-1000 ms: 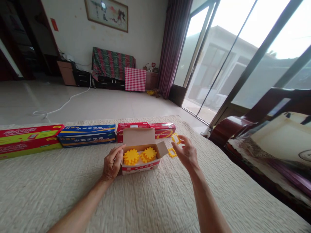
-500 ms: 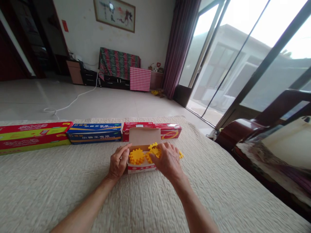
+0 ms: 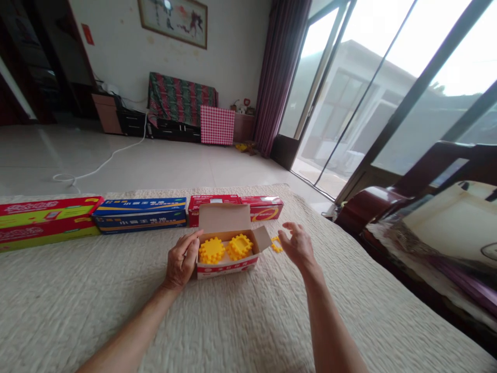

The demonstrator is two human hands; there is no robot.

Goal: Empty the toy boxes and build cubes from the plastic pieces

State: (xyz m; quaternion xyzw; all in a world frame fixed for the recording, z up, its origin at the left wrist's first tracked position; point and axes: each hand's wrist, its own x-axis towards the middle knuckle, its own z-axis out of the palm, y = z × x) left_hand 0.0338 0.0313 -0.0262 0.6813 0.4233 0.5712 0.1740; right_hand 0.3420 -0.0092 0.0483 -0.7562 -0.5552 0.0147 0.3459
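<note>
Your left hand (image 3: 181, 260) is on the left end of the open carton (image 3: 225, 270), holding it there with the thumb and index finger up by the rim. Your right hand (image 3: 300, 246) is off to the right of it, nothing in the grasp, thumb and fingers spread moderately wide, just beside a yellow frame piece (image 3: 277, 249) lying on the cream quilted cover (image 3: 233, 321); can't tell if your thumb touches it. Carton is white with a red band on its near side, lid flap (image 3: 224, 217) standing up at the back, side flap (image 3: 262, 239) folded out to the right toward the frame piece. Inside you've got two groups of yellow toothed pieces side by side: left stack (image 3: 212, 250) with a solid flat top, right stack (image 3: 239, 246) with a recessed top piece; can't count the layers in either. Behind the carton, in a row on the cover, left to right: a red and lime box (image 3: 46, 224), a blue box (image 3: 140, 215), then two red boxes (image 3: 213, 200), partly hidden by your lid flap. Further off, a checked cloth (image 3: 217, 125) hangs over the low cabinet, with a purple curtain (image 3: 281, 67) to its right
</note>
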